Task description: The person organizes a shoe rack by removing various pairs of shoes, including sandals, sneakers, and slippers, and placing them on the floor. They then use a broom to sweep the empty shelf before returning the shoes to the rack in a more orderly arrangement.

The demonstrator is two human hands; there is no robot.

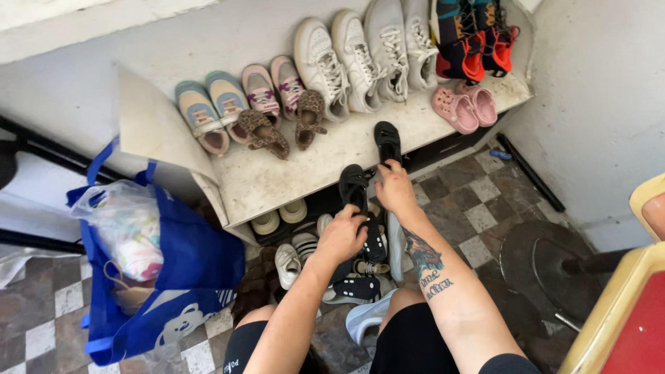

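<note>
Knees and black shorts are filling the bottom edge, both forearms reaching forward from there toward the shoe shelf. Left hand is curling down over a black sandal, fingers bent and pressed together on its strap, palm facing down; thumb side is hidden, so exact pinch is hard to tell. Right hand is sitting slightly further out, fingers closed on the heel end of a second black sandal; fingertips are tucked under, not visible.

Key relation: the second sandal is lying on the white shelf top, long axis running away from the person toward the wall, toe far, heel at the shelf's front edge, touching the right fingers. The first sandal is hanging at the shelf's front lip, just left of the right hand, long axis roughly parallel, toe up near the edge, heel going down under the left palm. Hands are near each other, almost touching. Right hand is nearer the shelf-top sandal; left hand is nearer the lower one.

Below the hands, more shoes are lying on the lower shelf and tiled floor: a white sneaker, striped ones, a pale blue one between the knees. Along the wall on the shelf top, kids' shoes, white sneakers and pink clogs are lined up, well apart from the hands. Blue bag is standing at left.
</note>
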